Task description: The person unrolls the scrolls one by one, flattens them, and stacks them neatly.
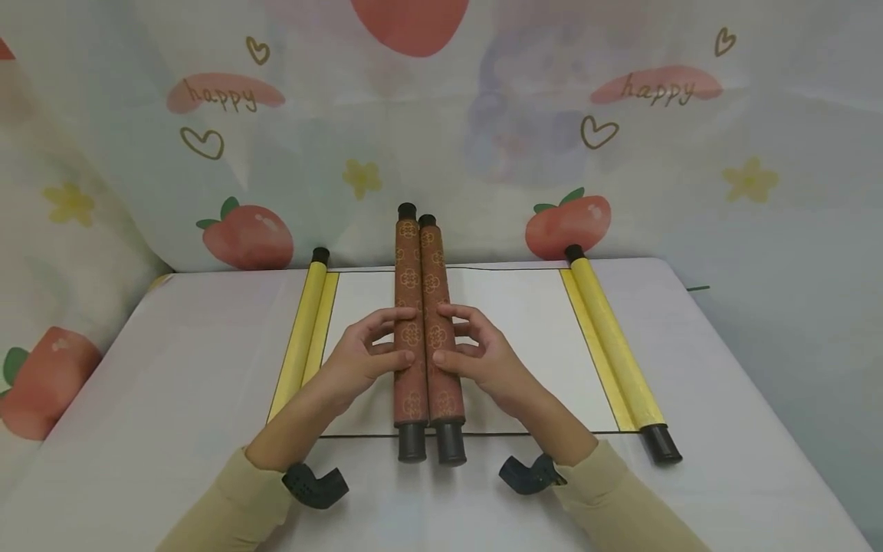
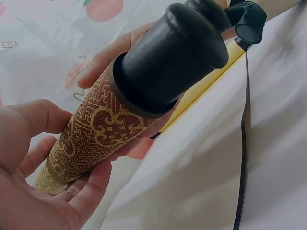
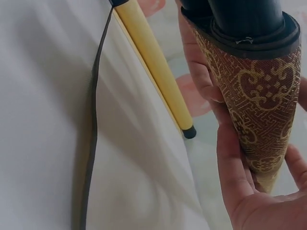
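Two rolled scrolls in reddish-brown cloth with gold patterns and black end knobs lie side by side, nearly parallel, in the head view. My left hand [image 1: 355,353] grips the left scroll [image 1: 408,280] from its outer side, thumb and fingers around the roll. From the other side my right hand [image 1: 493,356] holds the right scroll [image 1: 433,264] the same way. In the left wrist view a black knob [image 2: 168,57] is close to the camera. The brocade [image 3: 264,86] fills my right palm in the right wrist view. Both scrolls overlap an unrolled white sheet [image 1: 520,337] behind them.
The sheet has a yellow roller [image 1: 298,337] on the left and another yellow roller [image 1: 617,341] on the right, both black-tipped. They lie on a white-covered table [image 1: 697,345]. A fruit-printed cloth [image 1: 428,138] hangs at the back. Black wrist mounts [image 1: 317,487] sit by the sleeves.
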Tool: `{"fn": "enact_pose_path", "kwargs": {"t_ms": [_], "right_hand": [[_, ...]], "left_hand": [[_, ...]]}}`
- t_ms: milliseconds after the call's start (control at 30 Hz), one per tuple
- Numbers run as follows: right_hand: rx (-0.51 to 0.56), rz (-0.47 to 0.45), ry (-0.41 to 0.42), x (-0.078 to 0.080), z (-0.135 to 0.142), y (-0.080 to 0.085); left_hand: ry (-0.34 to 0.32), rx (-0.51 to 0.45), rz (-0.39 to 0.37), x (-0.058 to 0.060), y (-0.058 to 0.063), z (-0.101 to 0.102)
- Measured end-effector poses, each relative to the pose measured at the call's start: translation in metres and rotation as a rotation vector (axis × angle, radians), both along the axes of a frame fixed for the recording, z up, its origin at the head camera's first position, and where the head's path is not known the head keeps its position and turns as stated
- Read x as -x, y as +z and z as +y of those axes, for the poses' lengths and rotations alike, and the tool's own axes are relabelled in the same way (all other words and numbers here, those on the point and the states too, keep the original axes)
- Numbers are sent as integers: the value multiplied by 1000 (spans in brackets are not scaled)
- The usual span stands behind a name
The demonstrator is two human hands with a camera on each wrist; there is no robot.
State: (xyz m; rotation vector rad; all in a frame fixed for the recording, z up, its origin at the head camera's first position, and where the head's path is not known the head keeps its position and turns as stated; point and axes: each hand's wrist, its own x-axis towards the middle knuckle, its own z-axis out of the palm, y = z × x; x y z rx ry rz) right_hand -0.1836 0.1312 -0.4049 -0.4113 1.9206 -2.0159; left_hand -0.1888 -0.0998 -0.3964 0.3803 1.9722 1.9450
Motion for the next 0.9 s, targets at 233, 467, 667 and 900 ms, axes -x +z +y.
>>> {"fn": "enact_pose_path", "kwargs": {"t_ms": [233,467,667,900], "right_hand": [[-53,19,-17,-3,-1,3],[-112,79,-51,-3,0,2],[-150,92,-65,-3,-2,1],[-139,98,-75,-2,1,3]], "left_hand": [[14,23,9,-2,3,2],[10,14,26,-5,5,2],[9,17,43,-7,6,2],[6,-11,58,-5,7,1]]}}
